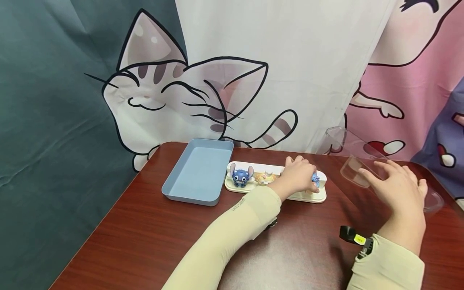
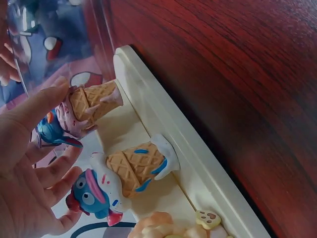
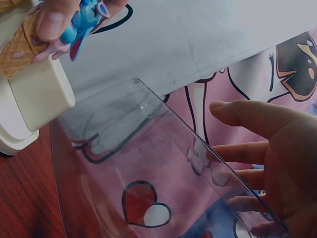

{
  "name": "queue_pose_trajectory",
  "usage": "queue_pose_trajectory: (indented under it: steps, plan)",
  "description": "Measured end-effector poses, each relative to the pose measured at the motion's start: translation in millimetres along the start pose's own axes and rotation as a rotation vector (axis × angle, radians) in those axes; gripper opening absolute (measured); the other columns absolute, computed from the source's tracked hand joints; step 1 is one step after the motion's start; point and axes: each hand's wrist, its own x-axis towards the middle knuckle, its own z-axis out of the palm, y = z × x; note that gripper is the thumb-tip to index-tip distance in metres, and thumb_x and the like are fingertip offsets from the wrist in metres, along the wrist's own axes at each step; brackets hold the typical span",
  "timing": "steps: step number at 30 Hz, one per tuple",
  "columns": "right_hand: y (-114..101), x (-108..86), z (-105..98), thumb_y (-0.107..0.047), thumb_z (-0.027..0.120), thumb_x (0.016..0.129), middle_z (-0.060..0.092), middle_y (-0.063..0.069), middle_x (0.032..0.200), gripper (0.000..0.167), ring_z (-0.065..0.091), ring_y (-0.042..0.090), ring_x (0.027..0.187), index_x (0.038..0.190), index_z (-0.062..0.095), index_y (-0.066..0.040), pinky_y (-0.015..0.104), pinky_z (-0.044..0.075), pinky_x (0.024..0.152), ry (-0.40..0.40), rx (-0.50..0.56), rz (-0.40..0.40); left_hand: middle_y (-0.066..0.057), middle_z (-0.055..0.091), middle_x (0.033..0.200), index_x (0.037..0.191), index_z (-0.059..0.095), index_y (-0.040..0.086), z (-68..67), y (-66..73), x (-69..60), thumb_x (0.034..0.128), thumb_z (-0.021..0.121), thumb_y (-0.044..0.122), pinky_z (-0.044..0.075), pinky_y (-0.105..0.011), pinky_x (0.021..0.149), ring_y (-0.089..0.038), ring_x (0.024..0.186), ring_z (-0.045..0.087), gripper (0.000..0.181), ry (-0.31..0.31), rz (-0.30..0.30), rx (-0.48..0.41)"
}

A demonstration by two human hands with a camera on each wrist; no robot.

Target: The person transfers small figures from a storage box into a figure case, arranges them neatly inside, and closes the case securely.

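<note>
With thumb and fingers, my left hand (image 1: 297,175) pinches a blue character figurine on a pink-topped ice cream cone (image 2: 91,106), at the right end of a long cream display stand (image 1: 262,166). Beside it on the stand lies a second cone figurine (image 2: 136,171) with white icing and a blue head. Farther left sit a pale yellow figurine (image 1: 266,177) and a big-eared blue figurine (image 1: 241,177). My right hand (image 1: 398,189) is spread at a clear plastic cover (image 3: 109,148), its fingers seen through the cover's wall; whether they touch it I cannot tell.
A shallow blue-grey tray (image 1: 166,192) lies left of the stand on the dark red wooden table (image 1: 145,241). Behind the table's far edge hangs a cartoon-printed curtain (image 1: 290,48). The clear cover stands near the table's right edge.
</note>
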Motion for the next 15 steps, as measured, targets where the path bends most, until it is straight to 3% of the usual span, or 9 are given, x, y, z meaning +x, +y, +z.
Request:
queue_pose_trajectory:
  steps: [7,15]
  plan:
    - [-0.6,-1.5,0.1,-0.057,0.043,0.090,0.027,0.028,0.142,0.072,0.007,0.046,0.133,0.134,0.042,-0.001,0.070,-0.003,0.095,-0.014,0.002,0.004,0.012,0.051,0.086,0.090,0.066,0.033,6.7,3.0,1.8,0.0654,0.073,0.060,0.026,-0.033,0.078,-0.010,0.095,0.039,0.038,-0.027,-0.010,0.048]
    - [-0.6,-0.2,-0.7,-0.057,0.043,0.090,0.028,0.027,0.142,0.071,0.009,0.045,0.133,0.134,0.042,-0.002,0.070,-0.003,0.095,0.000,-0.001,0.003,0.010,0.050,0.085,0.091,0.064,0.032,6.5,1.4,4.9,0.0661,0.074,0.059,0.026,-0.034,0.080,-0.011,0.095,0.038,0.038,-0.052,-0.026,0.043]
